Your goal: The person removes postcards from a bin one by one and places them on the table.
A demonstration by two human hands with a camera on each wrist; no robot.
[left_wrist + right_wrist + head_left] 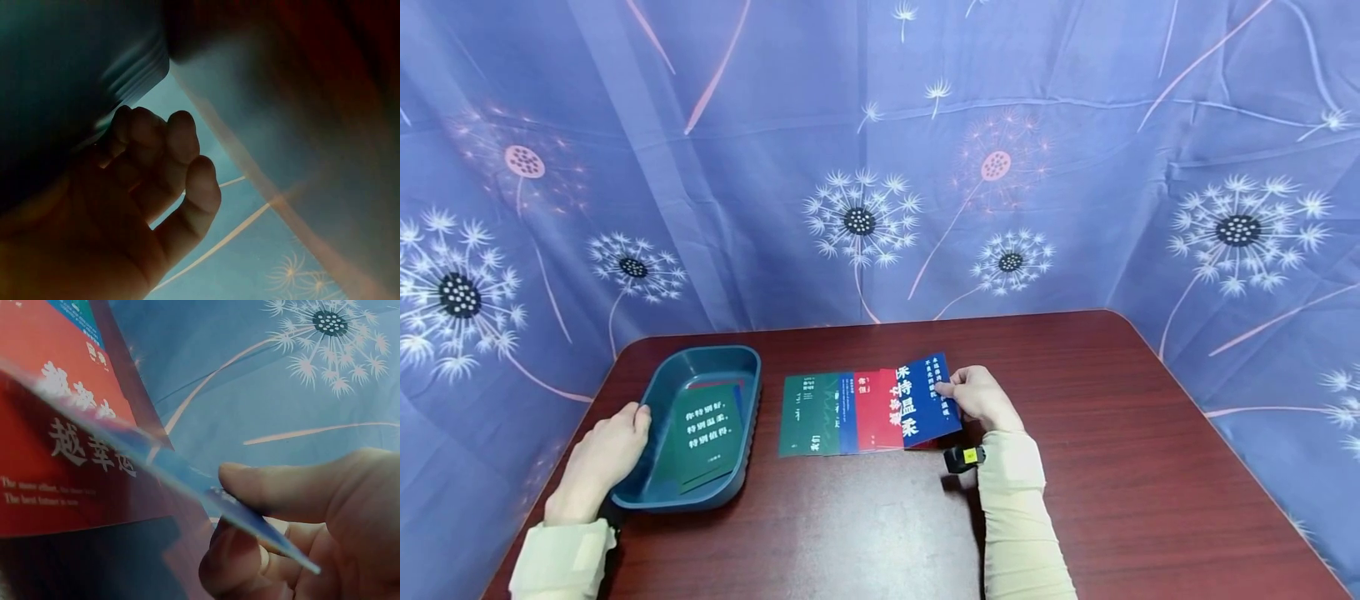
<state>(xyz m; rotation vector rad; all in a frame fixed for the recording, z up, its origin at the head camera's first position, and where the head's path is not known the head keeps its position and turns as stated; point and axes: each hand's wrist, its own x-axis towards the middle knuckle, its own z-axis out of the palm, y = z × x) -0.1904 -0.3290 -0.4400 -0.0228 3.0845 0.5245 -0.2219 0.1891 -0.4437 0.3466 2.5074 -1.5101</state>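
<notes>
**Right hand (983, 398) pinches a blue rectangular card with white lettering (928, 400)**

The right hand pinches the blue card at its right edge, thumb on the upper face and fingers beneath. The card is tilted, its pinched edge raised, at the right end of an overlapping row on the glossy reddish-brown table (865, 533). It partly covers flat red rectangular cards with white lettering (877, 412). Left of these show a narrow blue strip of card (847, 417) and, at the row's far left, green rectangular cards with white lettering (808, 417).

The left hand (598, 454) grips the left rim of a blue-green, round-cornered rectangular tray (750, 417), its fingers curled against the outer wall; the left wrist view is dark there. The tray stands on the table, left of the row and apart from it. Inside, a green card with three large lines of white lettering (703, 458) lies on top, with red and blue edges showing from beneath.

A blue cloth printed with dandelions (775, 167) hangs behind the table.
</notes>
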